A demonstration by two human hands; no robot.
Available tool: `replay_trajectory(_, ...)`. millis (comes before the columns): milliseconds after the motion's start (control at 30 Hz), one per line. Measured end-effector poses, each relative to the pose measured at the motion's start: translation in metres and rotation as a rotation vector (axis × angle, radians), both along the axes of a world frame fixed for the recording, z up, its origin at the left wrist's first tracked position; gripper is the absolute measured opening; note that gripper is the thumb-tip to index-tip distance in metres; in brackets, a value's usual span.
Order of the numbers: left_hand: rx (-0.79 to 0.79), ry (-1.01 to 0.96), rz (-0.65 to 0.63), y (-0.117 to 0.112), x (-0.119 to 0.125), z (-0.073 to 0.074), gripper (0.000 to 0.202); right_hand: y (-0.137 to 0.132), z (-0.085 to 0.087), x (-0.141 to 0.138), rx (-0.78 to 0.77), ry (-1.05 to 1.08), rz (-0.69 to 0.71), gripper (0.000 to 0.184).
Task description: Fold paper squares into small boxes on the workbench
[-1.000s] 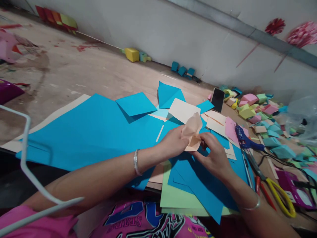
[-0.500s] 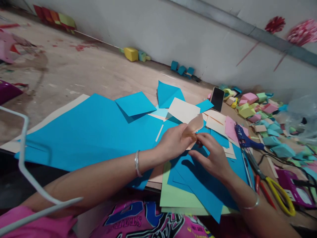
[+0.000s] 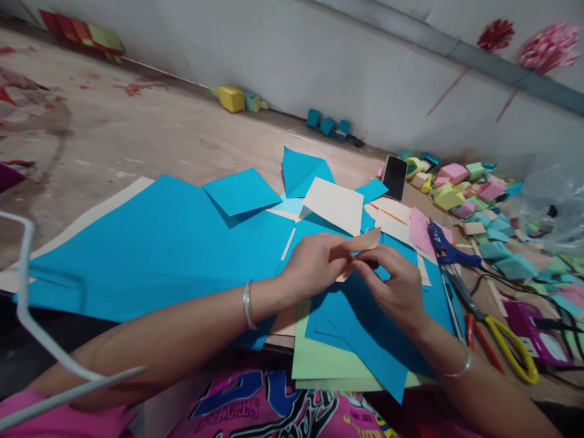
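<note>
Between my hands is a small folded piece of peach paper (image 3: 365, 241), raised above the blue sheets. My left hand (image 3: 314, 261) is closed on its left side. The thumb and forefinger of my right hand (image 3: 395, 280) pinch its lower right edge. Beneath them lie blue paper sheets (image 3: 365, 328), partly over light green sheets (image 3: 319, 362). Just beyond my hands rests a pale cream square of paper (image 3: 335, 204). My fingers hide part of the folded piece.
A large blue sheet (image 3: 159, 249) spreads out on the left. On the right are a blue glue gun (image 3: 451, 249), yellow-handled scissors (image 3: 513, 350) and a purple device (image 3: 536, 334). Small folded paper boxes (image 3: 493, 225) pile up behind them, near a phone (image 3: 395, 176). A white metal bar (image 3: 27, 274) crosses the lower left.
The peach paper has tipped from upright to flatter. My right thumb and forefinger have closed together on its edge. The whole view has shifted slightly.
</note>
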State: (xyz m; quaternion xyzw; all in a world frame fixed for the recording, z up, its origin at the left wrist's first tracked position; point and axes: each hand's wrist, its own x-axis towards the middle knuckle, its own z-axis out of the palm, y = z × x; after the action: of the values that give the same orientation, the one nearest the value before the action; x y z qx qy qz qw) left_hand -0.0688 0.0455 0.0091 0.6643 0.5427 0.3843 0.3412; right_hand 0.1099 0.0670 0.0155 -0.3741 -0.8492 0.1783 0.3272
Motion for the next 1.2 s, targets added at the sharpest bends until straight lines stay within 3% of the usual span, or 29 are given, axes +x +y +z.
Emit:
replay_trajectory(233,-0.058,-0.13,-0.032,-0.0002,-0.0007,0.0012,0.027,-0.0014,-0.0062,-0.0023,-0.192,0.127,-0.164,0.037)
replay_trajectory(367,-0.006,-0.084,-0.063,-0.0003,-0.0011,0.0003,0.044,-0.0019,-0.0053,-0.0036,-0.12,0.11,-0.092,0.008)
replay_trajectory(500,0.027,-0.106,-0.112,-0.0004,0.0002,-0.0008,0.051,-0.0026,-0.0057,-0.0042,-0.084,0.098,-0.115,0.007)
replay_trajectory(767,0.025,0.012,-0.124,-0.0025,0.0001,0.002,0.044,0.0021,-0.0033,-0.0007,-0.098,0.046,-0.115,0.01)
replay_trajectory(1000,0.032,0.326,0.053,-0.0077,0.0023,0.001,0.023,-0.0042,-0.0031,-0.0044,-0.08,0.023,-0.105,0.008)
replay_trajectory(1200,0.064,0.266,0.052,-0.0065,0.0028,-0.0006,0.01,-0.0053,-0.0053,-0.005,-0.038,0.009,-0.107,0.009)
